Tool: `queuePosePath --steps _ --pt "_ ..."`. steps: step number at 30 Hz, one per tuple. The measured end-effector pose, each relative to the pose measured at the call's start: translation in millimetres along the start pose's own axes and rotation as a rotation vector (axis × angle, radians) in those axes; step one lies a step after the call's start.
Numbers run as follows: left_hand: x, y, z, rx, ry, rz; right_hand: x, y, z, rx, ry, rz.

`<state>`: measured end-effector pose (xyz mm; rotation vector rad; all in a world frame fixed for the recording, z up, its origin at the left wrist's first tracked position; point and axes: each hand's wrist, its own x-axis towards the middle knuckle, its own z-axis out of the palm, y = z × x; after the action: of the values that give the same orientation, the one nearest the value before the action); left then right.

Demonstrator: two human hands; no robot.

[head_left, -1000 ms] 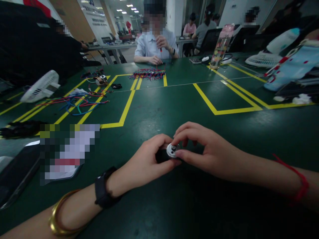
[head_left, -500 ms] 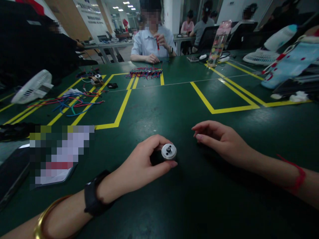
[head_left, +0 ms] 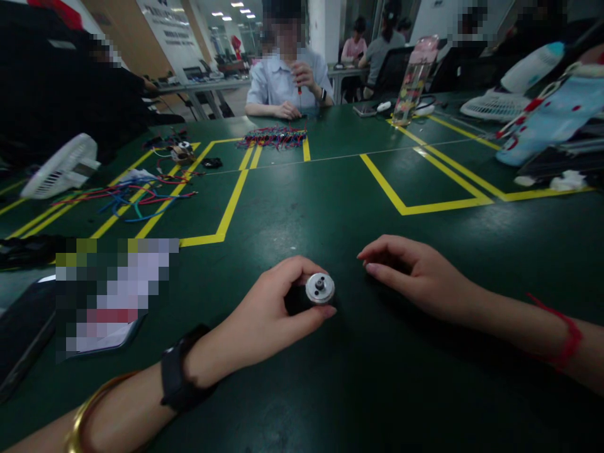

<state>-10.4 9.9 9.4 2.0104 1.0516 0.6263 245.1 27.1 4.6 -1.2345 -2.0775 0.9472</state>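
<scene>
Between the thumb and fingers of my left hand (head_left: pixel 278 308) is a small round silver metal part (head_left: pixel 320 288), upright on the green table (head_left: pixel 302 390). Its top face shows a dark central shaft and small dark holes. To the right of it, apart from it, my right hand (head_left: pixel 415 267) rests at the table with its fingers curved. Thumb and fingertips come close together at their ends, and I can make out nothing between them.
Across the table (head_left: pixel 330 135) a person (head_left: pixel 290 85) holds a screwdriver over a bundle of coloured wires (head_left: pixel 274 137). Loose wires (head_left: pixel 136 195), a white fan (head_left: pixel 66 165) and a phone (head_left: pixel 113 314) lie left. A bottle (head_left: pixel 414 82), another fan (head_left: pixel 495 106) and a blue dotted bag (head_left: pixel 552 123) stand right.
My right hand has shifted slightly down and left, its thumb and fingertips closer together. My left hand and the metal part have stayed in place. The person's screwdriver hand moved slightly.
</scene>
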Motion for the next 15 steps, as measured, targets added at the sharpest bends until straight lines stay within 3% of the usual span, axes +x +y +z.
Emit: queuePosePath --steps 3,5,11,15 --pt "0 1 0.1 -0.005 0.001 -0.008 7 -11 0 -0.28 -0.158 -0.172" --pt "0 1 0.3 0.004 0.003 -0.004 12 -23 0 -0.337 -0.209 -0.219" --pt "0 -3 2.4 0.047 0.03 0.005 24 -58 8 -0.229 -0.089 -0.36" --pt "0 -4 2.8 0.033 0.035 0.005 24 -61 7 -0.156 -0.011 -0.42"
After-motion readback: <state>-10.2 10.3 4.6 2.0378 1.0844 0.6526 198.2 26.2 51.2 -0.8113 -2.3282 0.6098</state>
